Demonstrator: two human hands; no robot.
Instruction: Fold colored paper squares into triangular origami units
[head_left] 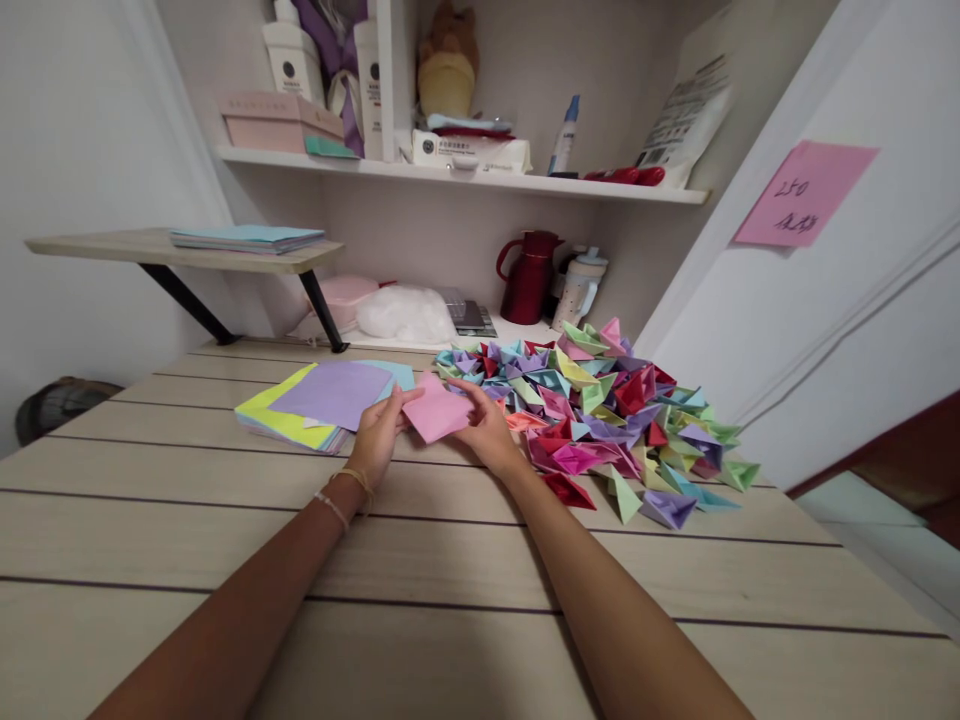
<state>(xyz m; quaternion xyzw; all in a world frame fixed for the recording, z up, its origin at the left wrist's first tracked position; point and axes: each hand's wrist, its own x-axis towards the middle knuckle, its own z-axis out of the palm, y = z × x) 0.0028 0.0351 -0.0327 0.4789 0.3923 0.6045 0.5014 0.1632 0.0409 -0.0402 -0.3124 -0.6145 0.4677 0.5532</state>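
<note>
A pink square sheet of paper (435,411) is held just above the wooden table (450,560). My left hand (379,435) pinches its left edge, and my right hand (486,428) grips its right edge with the fingers curled over it. To the left of my hands lies a stack of coloured paper sheets (322,400) with a purple sheet on top. On the right, a big pile of folded paper boats (600,410) in several colours spreads over the table, touching my right hand's side.
A white wall shelf (465,178) holds bottles, a box and a plush toy. Below it stand a red jug (529,275) and a white cup (579,288). A small side shelf (180,248) carries papers. A pink note (802,195) is stuck on the right wall.
</note>
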